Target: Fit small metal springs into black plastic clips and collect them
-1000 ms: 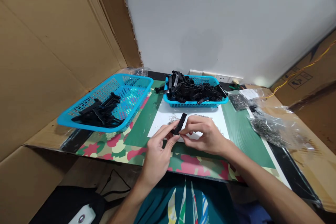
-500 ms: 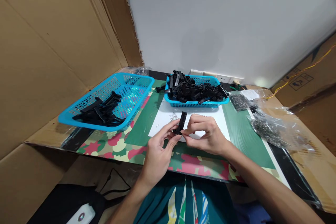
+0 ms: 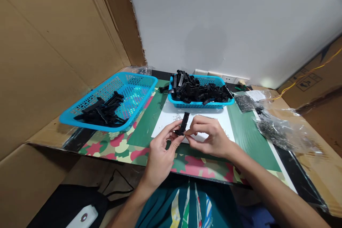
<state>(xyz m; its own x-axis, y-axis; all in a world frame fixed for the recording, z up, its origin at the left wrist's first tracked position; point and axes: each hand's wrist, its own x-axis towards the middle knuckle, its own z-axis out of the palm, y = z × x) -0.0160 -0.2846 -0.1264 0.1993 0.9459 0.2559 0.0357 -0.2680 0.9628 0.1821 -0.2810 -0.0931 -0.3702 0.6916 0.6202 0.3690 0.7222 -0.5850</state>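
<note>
both hands (image 3: 160, 155) (image 3: 211, 139) meet, fingertip grip closed on one upright black clip (image 3: 184, 124) above white paper (image 3: 171, 123).

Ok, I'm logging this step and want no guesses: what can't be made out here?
Head view only.
Lower end of the black piece: covered by fingertips of the left hand and right hand.
Anything tiny between the right fingertips: hidden by them.
Metal bits on the white paper: too small for shape.
Contents of the plastic bags: blurred by crinkled film.
White device at the lower edge: cut off by it.
</note>
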